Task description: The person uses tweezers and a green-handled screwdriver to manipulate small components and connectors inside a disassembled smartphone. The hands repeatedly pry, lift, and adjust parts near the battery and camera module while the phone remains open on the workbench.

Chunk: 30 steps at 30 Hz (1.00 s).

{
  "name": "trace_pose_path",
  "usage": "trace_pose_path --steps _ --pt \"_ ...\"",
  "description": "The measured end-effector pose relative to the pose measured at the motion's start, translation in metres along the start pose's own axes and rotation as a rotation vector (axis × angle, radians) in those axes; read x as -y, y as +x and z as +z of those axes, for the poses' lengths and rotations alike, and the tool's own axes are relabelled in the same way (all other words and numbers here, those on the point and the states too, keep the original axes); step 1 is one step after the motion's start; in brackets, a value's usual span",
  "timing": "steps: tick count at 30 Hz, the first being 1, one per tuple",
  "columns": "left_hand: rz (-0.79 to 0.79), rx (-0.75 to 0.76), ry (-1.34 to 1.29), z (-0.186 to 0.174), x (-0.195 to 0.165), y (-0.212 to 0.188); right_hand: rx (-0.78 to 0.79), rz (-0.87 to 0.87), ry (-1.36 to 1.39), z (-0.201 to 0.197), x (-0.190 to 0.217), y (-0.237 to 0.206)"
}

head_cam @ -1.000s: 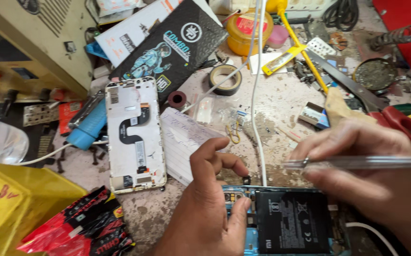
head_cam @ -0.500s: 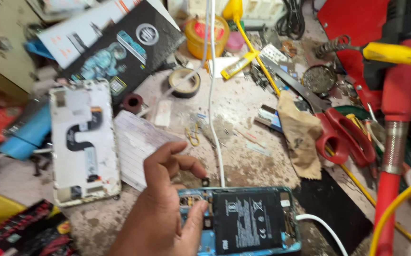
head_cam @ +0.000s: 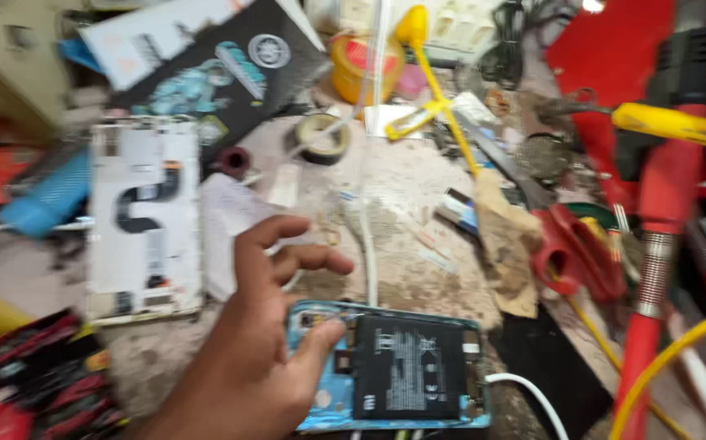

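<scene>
A cluttered, dusty workbench is filling the view, blurred throughout. On its right side a red heat tool with a metal coil collar is lying beside red-handled cutters. At the left, a white inner phone frame is lying flat. The left hand is hovering with its fingers spread apart, its thumb pressing on the top left corner of an opened blue phone, which is lying near the front edge showing its black battery. The right hand is not showing. A roll of tape is sitting farther back.
</scene>
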State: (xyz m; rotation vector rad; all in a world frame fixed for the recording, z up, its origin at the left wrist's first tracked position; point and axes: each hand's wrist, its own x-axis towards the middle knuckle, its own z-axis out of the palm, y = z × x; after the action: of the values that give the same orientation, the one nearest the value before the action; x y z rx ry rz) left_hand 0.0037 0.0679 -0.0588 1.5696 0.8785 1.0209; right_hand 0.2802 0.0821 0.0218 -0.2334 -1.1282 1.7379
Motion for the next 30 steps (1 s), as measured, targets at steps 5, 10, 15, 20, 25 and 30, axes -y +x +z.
trace_pose_path --steps 5,10,15,20,25,30 --pt "-0.063 -0.037 0.003 -0.014 -0.001 0.005 0.106 0.027 -0.016 0.027 0.006 -0.002" --pt "0.017 -0.055 0.056 -0.031 -0.012 0.004 -0.051 -0.049 -0.045 0.032 0.009 -0.02" --pt "0.058 -0.133 0.038 -0.051 -0.025 0.011 -0.38 -0.056 -0.294 -0.043 0.009 -0.018" --pt "-0.011 -0.246 0.02 -0.063 -0.031 0.018 -0.523 0.32 -0.846 -0.048 -0.021 -0.002" --pt "-0.031 -0.192 -0.026 -0.07 -0.033 0.018 0.063 0.43 -1.09 -0.027 -0.027 -0.003" --pt "-0.027 -0.112 -0.026 -0.073 -0.03 0.006 0.134 0.717 -0.916 -0.015 -0.025 -0.004"
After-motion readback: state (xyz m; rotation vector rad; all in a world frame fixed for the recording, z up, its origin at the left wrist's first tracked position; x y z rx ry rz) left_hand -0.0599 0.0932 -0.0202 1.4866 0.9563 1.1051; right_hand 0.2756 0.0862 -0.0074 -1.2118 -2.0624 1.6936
